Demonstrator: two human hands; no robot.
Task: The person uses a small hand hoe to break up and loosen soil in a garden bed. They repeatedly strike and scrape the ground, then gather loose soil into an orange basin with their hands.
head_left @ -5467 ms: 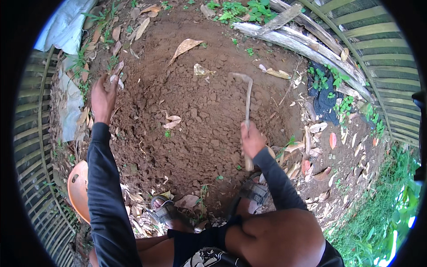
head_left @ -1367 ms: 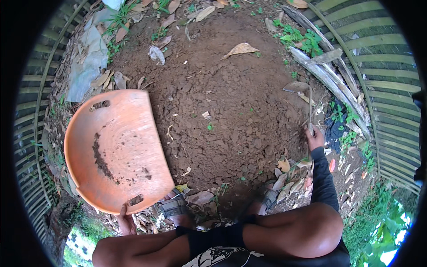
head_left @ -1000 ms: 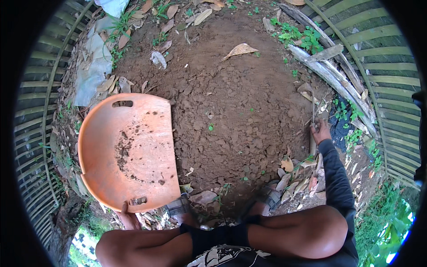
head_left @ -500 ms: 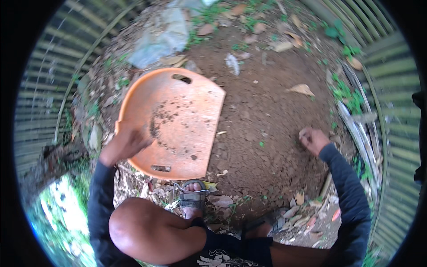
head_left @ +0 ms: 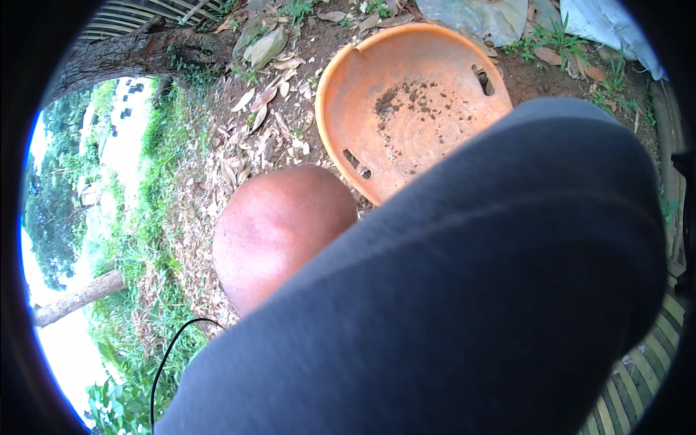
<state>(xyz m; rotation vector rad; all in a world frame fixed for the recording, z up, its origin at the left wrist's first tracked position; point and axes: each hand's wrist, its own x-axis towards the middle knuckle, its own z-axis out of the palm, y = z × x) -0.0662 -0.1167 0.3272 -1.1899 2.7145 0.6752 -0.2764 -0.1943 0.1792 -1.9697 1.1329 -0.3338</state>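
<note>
A dark blue sleeve (head_left: 464, 290) of my own arm fills most of the picture, crossing from the lower left to the upper right. Neither hand shows; both are hidden or outside the picture. Behind the sleeve lies an orange plastic pan (head_left: 406, 101), shallow, with slot handles and crumbs of soil inside. It rests on leaf-strewn ground at the top centre. My bare knee (head_left: 279, 232) sticks out just left of the sleeve, below the pan.
Dry leaves and soil (head_left: 246, 138) cover the ground left of the pan. A tree trunk (head_left: 138, 58) lies across the upper left, with grass (head_left: 138, 217) falling away beyond it. A grey tarp (head_left: 486, 14) sits at the top. Slatted fencing (head_left: 638, 384) runs along the lower right.
The view has swung left and tilted. My sleeve now blocks most of it, the hands have gone from sight, and the orange pan sits higher and farther right.
</note>
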